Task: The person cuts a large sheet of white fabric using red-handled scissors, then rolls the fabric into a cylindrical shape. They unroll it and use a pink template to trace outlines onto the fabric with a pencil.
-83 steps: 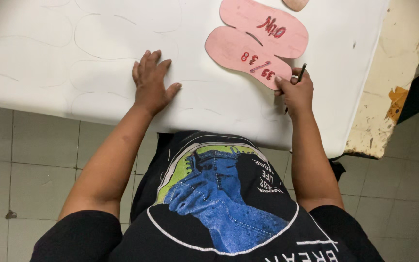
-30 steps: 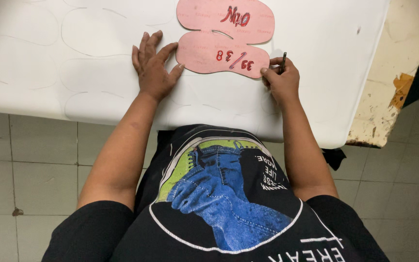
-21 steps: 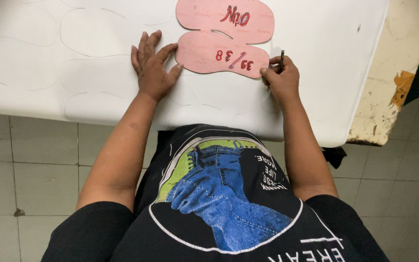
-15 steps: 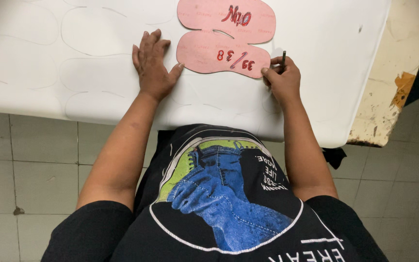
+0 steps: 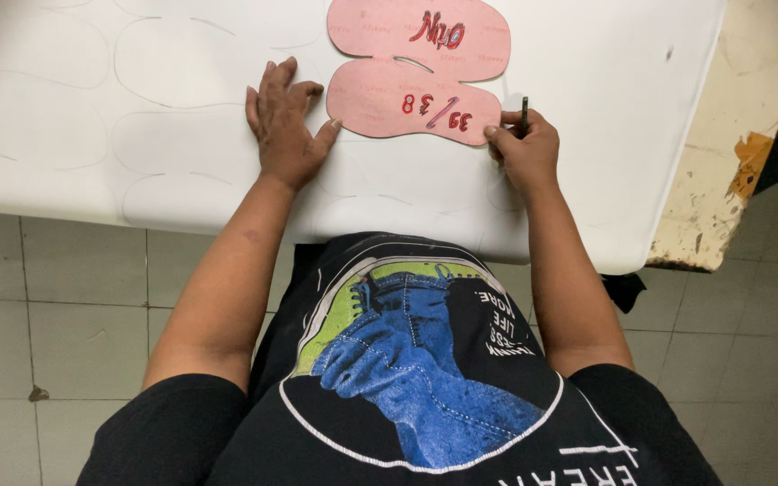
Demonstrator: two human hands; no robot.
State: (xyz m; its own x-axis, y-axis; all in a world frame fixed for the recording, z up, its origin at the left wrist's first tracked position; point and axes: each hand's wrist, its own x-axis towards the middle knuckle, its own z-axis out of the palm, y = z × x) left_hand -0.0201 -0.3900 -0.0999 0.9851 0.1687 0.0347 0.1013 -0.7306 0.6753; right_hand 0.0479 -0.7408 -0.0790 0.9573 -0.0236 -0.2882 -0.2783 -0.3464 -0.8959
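Observation:
A pink sole-shaped template [image 5: 416,67] with red handwriting lies flat on a large white sheet [image 5: 137,108] that carries several traced sole outlines. My left hand [image 5: 283,126] rests flat on the sheet, its fingers touching the template's left edge. My right hand [image 5: 524,144] grips a dark pen [image 5: 524,113] upright, with its tip at the template's lower right edge.
The white sheet covers a worn table whose chipped cream edge [image 5: 722,180] shows at the right. Below lies a grey tiled floor [image 5: 65,315]. My black shirt with a blue printed graphic [image 5: 407,360] fills the lower middle of the view.
The template moved left and down toward my left hand, which now touches its edge. My right hand with the pen followed to its lower right corner and has stayed there for the last second.

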